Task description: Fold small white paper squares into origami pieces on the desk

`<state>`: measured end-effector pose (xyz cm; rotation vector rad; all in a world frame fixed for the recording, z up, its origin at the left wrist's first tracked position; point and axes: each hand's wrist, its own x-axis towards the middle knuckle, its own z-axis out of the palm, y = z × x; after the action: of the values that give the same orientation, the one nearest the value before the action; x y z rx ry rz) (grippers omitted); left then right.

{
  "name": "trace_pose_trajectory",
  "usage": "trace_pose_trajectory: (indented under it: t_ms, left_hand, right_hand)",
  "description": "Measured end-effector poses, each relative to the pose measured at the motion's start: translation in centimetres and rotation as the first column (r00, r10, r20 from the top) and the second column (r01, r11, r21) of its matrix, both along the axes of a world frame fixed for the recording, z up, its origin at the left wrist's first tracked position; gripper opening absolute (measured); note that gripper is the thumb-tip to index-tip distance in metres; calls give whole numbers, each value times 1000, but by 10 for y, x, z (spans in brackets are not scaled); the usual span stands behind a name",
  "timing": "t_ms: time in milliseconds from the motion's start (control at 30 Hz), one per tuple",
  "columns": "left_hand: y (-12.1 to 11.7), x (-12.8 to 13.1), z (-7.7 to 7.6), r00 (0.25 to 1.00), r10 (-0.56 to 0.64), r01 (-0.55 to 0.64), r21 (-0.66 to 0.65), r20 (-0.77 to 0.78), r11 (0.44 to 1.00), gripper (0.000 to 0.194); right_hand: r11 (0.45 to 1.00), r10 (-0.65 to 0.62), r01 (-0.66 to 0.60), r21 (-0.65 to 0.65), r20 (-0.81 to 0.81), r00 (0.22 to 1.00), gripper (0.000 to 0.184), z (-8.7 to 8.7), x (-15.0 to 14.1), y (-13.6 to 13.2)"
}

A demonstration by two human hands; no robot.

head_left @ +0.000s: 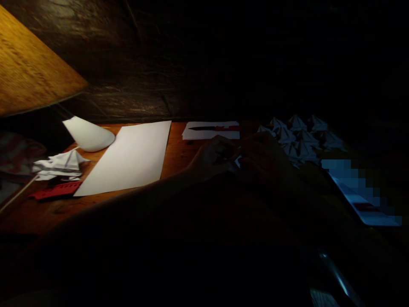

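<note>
In deep shadow at the middle of the view, my left hand [209,158] and my right hand [263,155] meet above the table. Fingers of both are closed around a small piece of folded paper [237,161], of which only a pale patch shows. Just beyond them lies a short stack of white paper [198,134], with a red-handled knife [217,128] resting on top. Several folded paper pieces [305,138] with pointed tips are grouped to the right of my right hand. A large white sheet [134,157] lies flat to the left of my left hand.
A lamp with a yellow-brown shade [35,68] and white base [91,135] stands at the left. Near it are a crumpled-looking folded paper [60,165] and a red object [57,190]. A lit screen [361,200] is at the right. A dark wall [134,85] backs the wooden table [174,153].
</note>
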<state>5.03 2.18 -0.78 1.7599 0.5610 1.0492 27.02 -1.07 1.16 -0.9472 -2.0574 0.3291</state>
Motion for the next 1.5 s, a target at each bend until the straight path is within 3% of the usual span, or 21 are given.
trace_pose_trajectory:
  t_ms: [167, 367, 633, 933, 1200, 1500]
  left_hand:
    - [-1, 1, 0, 1000, 4, -3, -49, 23, 999, 40]
    - [-2, 1, -1, 1000, -16, 17, -61, 23, 998, 41]
    - [-7, 2, 5, 999, 19, -21, -49, -37, 999, 37]
    - [-8, 5, 4, 1000, 21, -22, -52, -7, 998, 35]
    - [-6, 3, -2, 1000, 26, -25, -88, 15, 996, 35]
    - [-5, 4, -2, 998, 36, -31, -90, 53, 995, 33]
  right_hand:
    - [996, 84, -84, 10, -15, 996, 18, -2, 0, 1]
    - [993, 113, -114, -36, -35, 993, 7, 0, 1, 2]
    - [985, 162, -164, -48, -37, 986, 6, 3, 1, 0]
    - [994, 106, -108, -35, -44, 993, 9, 4, -5, -4]
    - [966, 86, -127, -223, -185, 979, 21, -3, -8, -5]
    - [947, 90, -160, -280, -248, 965, 23, 1, -7, -5]
